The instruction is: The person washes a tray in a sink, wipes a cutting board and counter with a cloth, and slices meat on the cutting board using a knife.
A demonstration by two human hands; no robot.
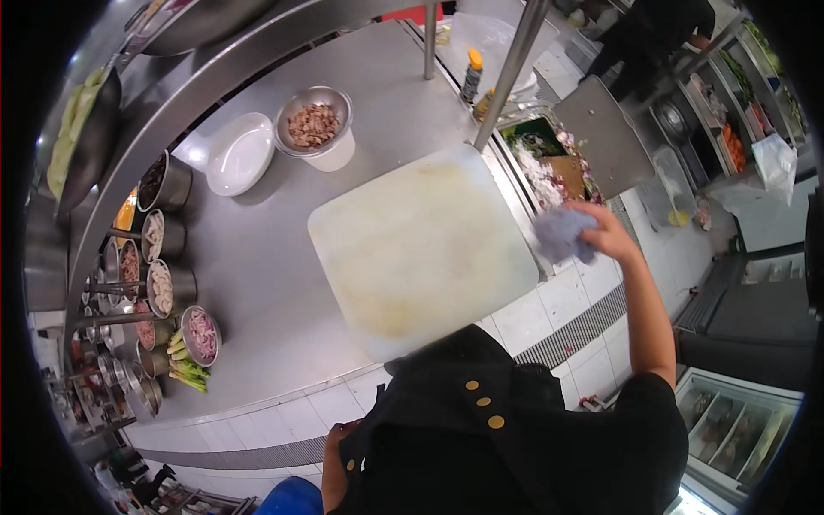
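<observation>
A crumpled grey-blue cloth (564,235) is gripped in my right hand (610,233), out beyond the right edge of the counter. Just past it lies a tray (529,183) of chopped white and purple pieces, probably onion. The large white cutting board (428,248) rests on the steel counter before me, its surface stained yellowish, with nothing lying on it. My left hand (344,430) hangs low at my side, mostly hidden by my black clothing, so its fingers cannot be made out.
Behind the board stand a metal bowl (314,122) of chopped brown pieces on a white tub (331,158) and a white oval dish (240,154). Leftward are a bowl of sliced onion (201,335), green stalks (187,367) and several metal pots. A steel post (513,74) rises nearby. Another person (644,38) stands beyond.
</observation>
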